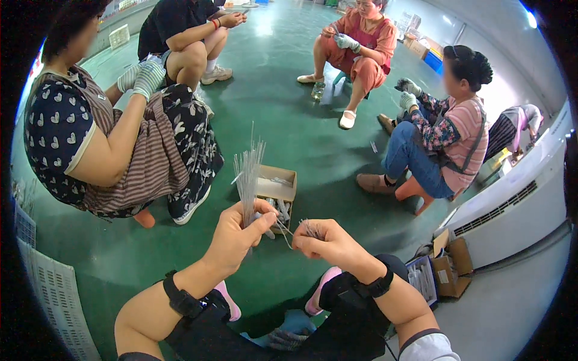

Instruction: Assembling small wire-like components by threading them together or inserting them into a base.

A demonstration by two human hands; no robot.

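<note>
My left hand (pixel 233 240) is closed around a bundle of thin, straight, silvery-grey wires (pixel 247 174), which stand upright and fan out above the fist. Close by on the right, my right hand (pixel 330 242) is closed on a smaller bunch of similar wires (pixel 311 228), mostly hidden by the fingers. A bent strand (pixel 285 231) spans the gap between both hands. Just beyond them, an open cardboard box (pixel 291 180) on the floor holds grey pieces (pixel 282 208); my left hand partly covers it.
Seated people surround me: one at left (pixel 72 138), one at far left (pixel 186 42), one in red (pixel 361 54) and one in pink stripes (pixel 460 132). A white crate (pixel 54 295) stands at left. Cartons (pixel 453 268) sit by a white unit (pixel 512 210) at right.
</note>
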